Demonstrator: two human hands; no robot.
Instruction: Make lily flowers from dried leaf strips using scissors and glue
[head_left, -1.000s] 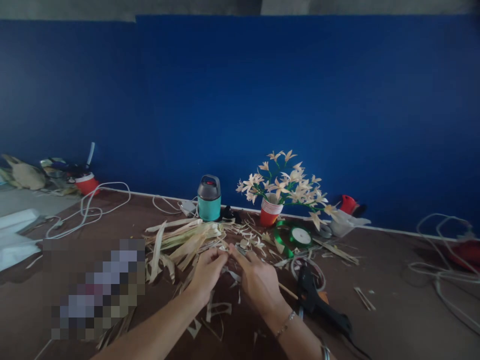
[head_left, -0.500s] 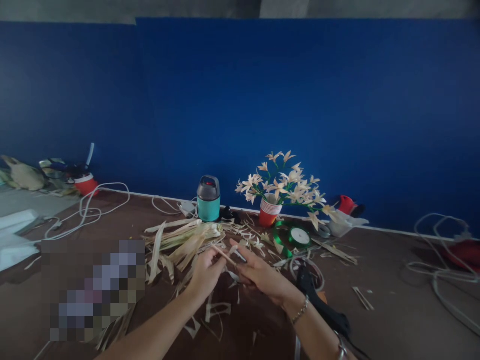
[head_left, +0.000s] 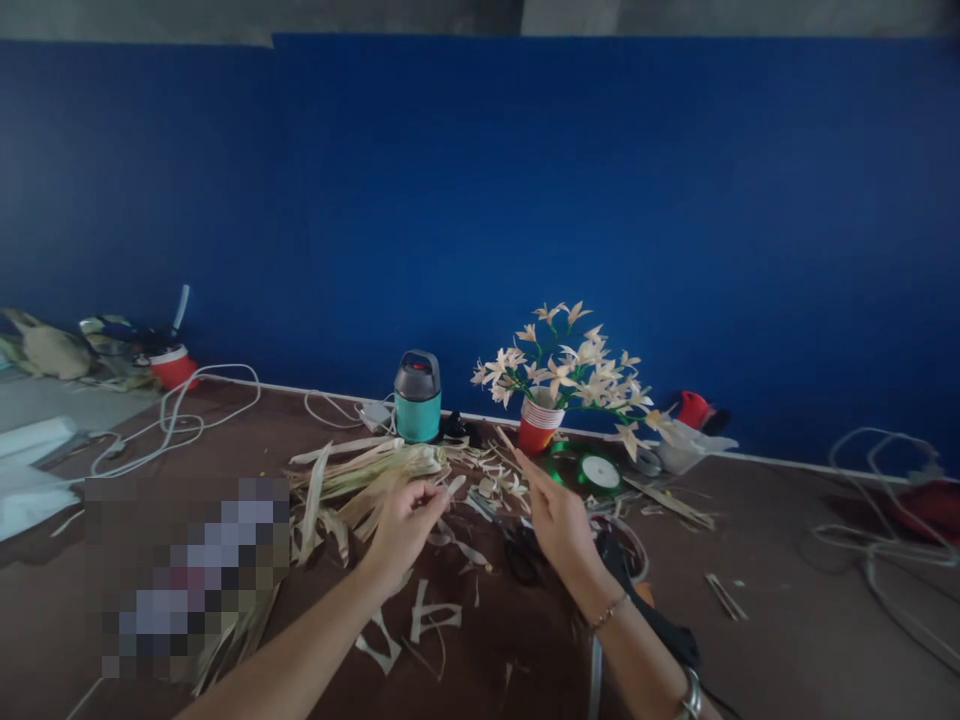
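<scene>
Between the thumb and fingertips of my left hand (head_left: 407, 525) is a small pale husk piece (head_left: 455, 487). My right hand (head_left: 556, 520), raised a little to the right, grips a thin stick (head_left: 505, 438) that points up and to the left; its lower part is hidden by the fingers. Scissors (head_left: 523, 558) with dark handles lie on the table beneath the gap between the hands. Small cut husk pieces (head_left: 491, 488) are scattered just beyond them. A bundle of dried corn husks (head_left: 382, 478) lies beside and behind my left hand.
Behind the hands stand a teal and grey container (head_left: 418, 412) and red paper cups (head_left: 538, 425) holding pale husk flowers (head_left: 581, 370). A green ribbon spool (head_left: 600, 472) lies to the right. A dark glue gun (head_left: 652, 620) sits by my right forearm. White cables (head_left: 176, 410) run left.
My hands have moved apart. The stick that was between both has gone up and right with my right hand, while my left hand keeps a small husk piece. The scissors are now uncovered.
</scene>
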